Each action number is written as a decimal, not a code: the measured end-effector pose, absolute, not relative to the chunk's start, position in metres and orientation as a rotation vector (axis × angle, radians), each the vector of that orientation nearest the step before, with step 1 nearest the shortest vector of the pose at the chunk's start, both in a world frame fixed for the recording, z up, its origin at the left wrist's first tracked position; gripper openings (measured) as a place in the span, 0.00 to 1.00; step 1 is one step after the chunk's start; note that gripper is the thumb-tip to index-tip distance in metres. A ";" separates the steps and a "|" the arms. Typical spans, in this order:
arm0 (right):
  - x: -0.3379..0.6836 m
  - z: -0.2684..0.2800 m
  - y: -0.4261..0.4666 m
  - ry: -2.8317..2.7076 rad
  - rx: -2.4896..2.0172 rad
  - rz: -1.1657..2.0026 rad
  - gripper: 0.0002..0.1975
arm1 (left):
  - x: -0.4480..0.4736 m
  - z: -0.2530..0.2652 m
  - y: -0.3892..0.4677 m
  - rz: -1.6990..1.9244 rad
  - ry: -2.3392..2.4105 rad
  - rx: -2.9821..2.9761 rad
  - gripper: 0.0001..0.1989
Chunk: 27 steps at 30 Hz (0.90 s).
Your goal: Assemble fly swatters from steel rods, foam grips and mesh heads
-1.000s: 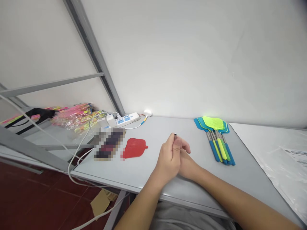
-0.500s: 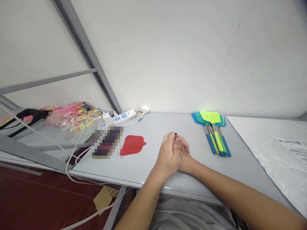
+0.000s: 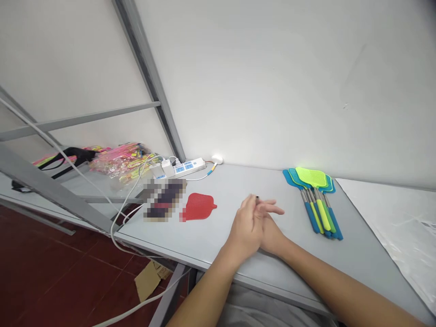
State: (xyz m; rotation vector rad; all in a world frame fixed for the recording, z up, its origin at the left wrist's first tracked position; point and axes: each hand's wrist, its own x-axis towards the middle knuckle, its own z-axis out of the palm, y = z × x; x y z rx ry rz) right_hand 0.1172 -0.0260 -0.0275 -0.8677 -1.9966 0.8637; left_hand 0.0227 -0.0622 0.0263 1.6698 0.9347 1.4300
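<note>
My left hand (image 3: pixel 245 229) and my right hand (image 3: pixel 271 230) are pressed together above the front half of the desk. Between them sits a small rod, of which only the dark tip (image 3: pixel 257 198) shows; the hands hide everything else. Fingers of the left hand are bent around it. Some fingers stretch out to the right over the joined hands. A red perforated fly swatter head (image 3: pixel 199 206) lies flat to their left, with a short stub on its right side. To their right rests a bundle of fly swatters (image 3: pixel 320 206) with blue, yellow and green grips.
A power strip (image 3: pixel 190 167) with plugs and white cables stands by the wall. In front of it lies a blurred-out dark object (image 3: pixel 166 200). Bagged colourful items (image 3: pixel 124 159) are behind the metal frame (image 3: pixel 150 68). A white plastic sheet (image 3: pixel 391 213) covers the desk's right side.
Fingers that were curled over the joined hands are now stretched out to the right. The view has shifted, so the desk things appear farther right. The swatters have not moved on the desk.
</note>
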 end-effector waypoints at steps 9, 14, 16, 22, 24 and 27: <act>0.116 -0.009 -0.043 -2.099 -0.868 0.879 0.12 | -0.016 0.052 -0.053 1.950 0.600 0.751 0.15; 0.117 -0.007 -0.051 -2.160 -0.725 0.726 0.08 | -0.036 0.059 -0.050 1.942 0.462 0.492 0.15; 0.118 -0.008 -0.050 -2.186 -0.684 0.591 0.11 | -0.038 0.056 -0.050 1.971 0.466 0.471 0.15; 0.117 -0.006 -0.053 -2.218 -0.659 0.427 0.13 | -0.036 0.049 -0.048 1.957 0.477 0.440 0.15; 0.115 -0.005 -0.056 -2.214 -0.644 0.425 0.13 | -0.035 0.048 -0.047 1.935 0.471 0.419 0.15; 0.113 -0.004 -0.060 -2.214 -0.627 0.418 0.13 | -0.037 0.050 -0.048 1.906 0.445 0.376 0.16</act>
